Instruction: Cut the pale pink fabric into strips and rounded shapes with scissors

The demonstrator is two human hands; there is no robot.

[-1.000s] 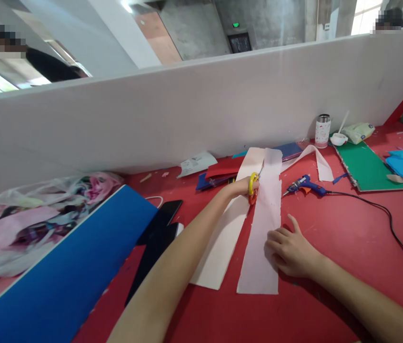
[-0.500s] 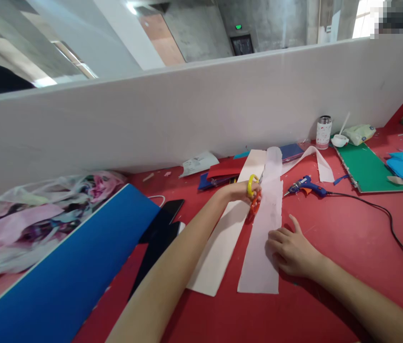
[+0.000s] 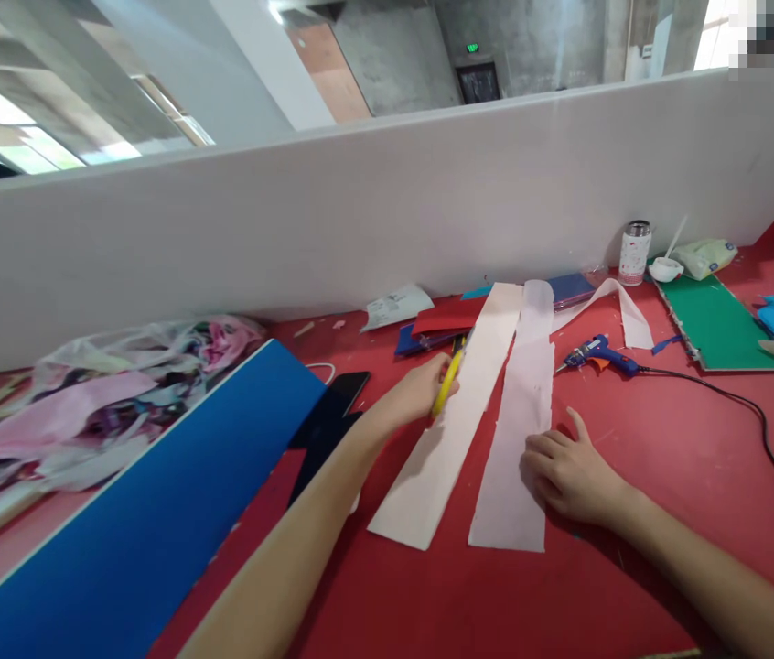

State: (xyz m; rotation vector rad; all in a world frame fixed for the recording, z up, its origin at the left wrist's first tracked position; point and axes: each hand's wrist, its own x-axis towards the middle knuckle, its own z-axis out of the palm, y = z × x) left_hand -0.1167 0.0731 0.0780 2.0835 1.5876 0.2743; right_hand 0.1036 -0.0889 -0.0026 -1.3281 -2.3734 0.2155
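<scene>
My left hand (image 3: pixel 420 394) grips yellow-handled scissors (image 3: pixel 448 377), held at the left edge of a long pale pink strip (image 3: pixel 452 430) that lies on the red table (image 3: pixel 668 448). A second pale pink strip (image 3: pixel 517 430) lies just to the right, separate from the first. My right hand (image 3: pixel 569 471) rests on this right strip with its fingers spread flat, pressing down its lower right edge. The scissor blades are hard to make out.
A blue glue gun (image 3: pixel 596 355) with a black cord (image 3: pixel 764 430) lies right of the strips. A large blue board (image 3: pixel 154 513) and a black phone (image 3: pixel 332 412) lie to the left. Red and blue sheets (image 3: pixel 442 322), a green board (image 3: pixel 720 325), a can (image 3: pixel 634 253) and a white partition (image 3: pixel 360 220) stand behind.
My left hand has drawn the scissors out from between the two strips and moved left. The strips now lie fully apart. My right hand stays pressed on the right strip.
</scene>
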